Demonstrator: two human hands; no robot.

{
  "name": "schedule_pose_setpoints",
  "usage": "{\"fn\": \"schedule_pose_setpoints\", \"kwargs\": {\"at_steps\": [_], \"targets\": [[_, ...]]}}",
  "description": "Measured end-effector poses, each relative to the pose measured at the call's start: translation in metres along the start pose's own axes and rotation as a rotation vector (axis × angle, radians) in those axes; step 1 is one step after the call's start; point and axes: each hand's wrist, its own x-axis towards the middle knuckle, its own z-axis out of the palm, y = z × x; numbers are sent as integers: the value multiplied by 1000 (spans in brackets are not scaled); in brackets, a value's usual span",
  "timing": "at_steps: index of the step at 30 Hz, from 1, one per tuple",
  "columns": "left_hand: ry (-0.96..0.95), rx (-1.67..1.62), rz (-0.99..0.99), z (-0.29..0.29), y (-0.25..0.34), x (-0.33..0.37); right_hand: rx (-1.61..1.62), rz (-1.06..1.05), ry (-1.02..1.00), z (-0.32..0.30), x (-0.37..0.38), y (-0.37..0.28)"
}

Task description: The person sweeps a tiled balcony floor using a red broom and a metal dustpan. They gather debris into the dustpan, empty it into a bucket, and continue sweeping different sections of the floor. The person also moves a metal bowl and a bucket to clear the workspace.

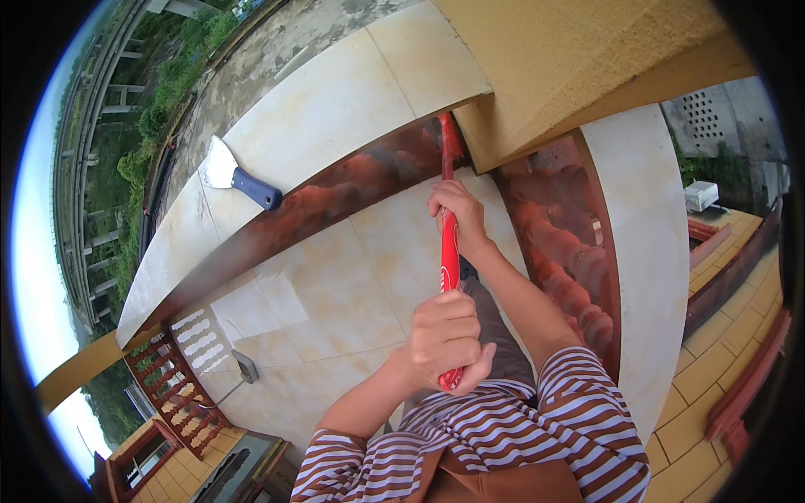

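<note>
Both my hands grip a long red-handled tool [449, 251] held lengthwise in front of me. My left hand [447, 339] is closed round its near end, by the rounded red butt. Farther up the shaft, my right hand [457, 208] wraps the slimmer part. The tool's far end reaches the corner between the tiled ledge and the yellow pillar; its working head is not clear enough to name. On the pale tiled ledge [335, 105] to the left lies a putty knife [243, 180] with a blue handle and a whitish blade, its handle overhanging the inner edge.
A yellow rough-faced pillar [579, 59] stands at the far corner. Red balusters [558, 251] run below the ledge on the right. Pale floor tiles [319, 268] spread beneath me, with a small grey object [245, 367] on them. Beyond the railing are greenery and an elevated road.
</note>
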Motion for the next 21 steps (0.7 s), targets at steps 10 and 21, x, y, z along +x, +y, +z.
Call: {"fn": "schedule_pose_setpoints", "kwargs": {"at_steps": [10, 21], "targets": [[-164, 101, -10, 10, -26, -9, 21, -42, 144, 19, -17, 44], [-39, 127, 42, -1, -42, 4, -7, -22, -11, 14, 13, 49]]}}
